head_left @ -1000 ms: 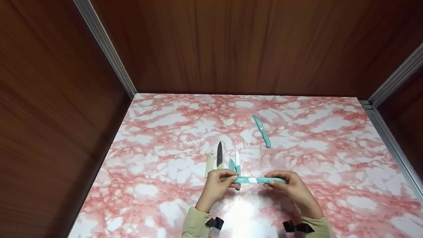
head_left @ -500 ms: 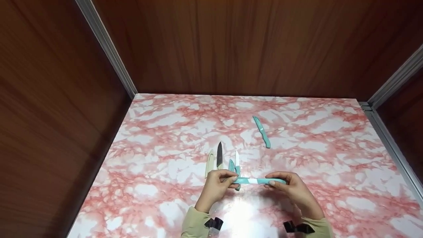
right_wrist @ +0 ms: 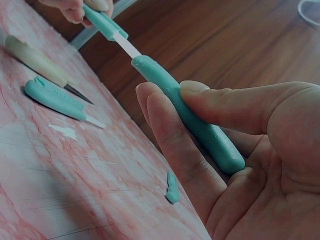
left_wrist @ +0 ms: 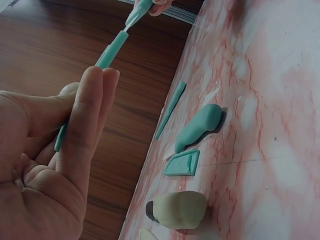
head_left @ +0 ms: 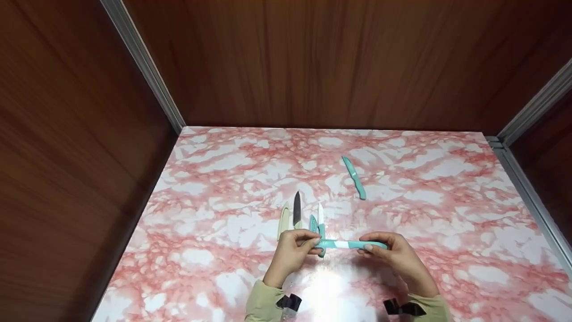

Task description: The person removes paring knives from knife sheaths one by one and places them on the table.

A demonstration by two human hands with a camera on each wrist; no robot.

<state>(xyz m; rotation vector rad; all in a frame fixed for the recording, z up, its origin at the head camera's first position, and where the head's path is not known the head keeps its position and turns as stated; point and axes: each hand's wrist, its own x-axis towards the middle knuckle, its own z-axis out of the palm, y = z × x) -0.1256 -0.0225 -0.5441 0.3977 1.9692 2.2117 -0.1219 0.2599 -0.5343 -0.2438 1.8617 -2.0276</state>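
Between my hands, a knife with a teal handle (right_wrist: 195, 117) is held level above the table. Its white blade (right_wrist: 126, 46) runs partly into a teal sheath (right_wrist: 106, 24), and a short stretch of blade shows between sheath and handle. My left hand (head_left: 291, 255) pinches the sheath between thumb and fingers. The handle is gripped by my right hand (head_left: 399, 256), thumb on top and fingers beneath. Beyond my left hand lie a teal-handled knife (head_left: 321, 219) with a white blade and a small teal sheath (head_left: 313, 223) beside it.
A dark-bladed knife (head_left: 297, 210) with a pale green handle lies next to a pale green sheath (head_left: 284, 220). Farther back rests another teal knife (head_left: 354, 179), its blade apparently covered. Brown wood-grain panels (head_left: 330, 67) rise behind and beside the pink-and-white marbled table (head_left: 214, 179).
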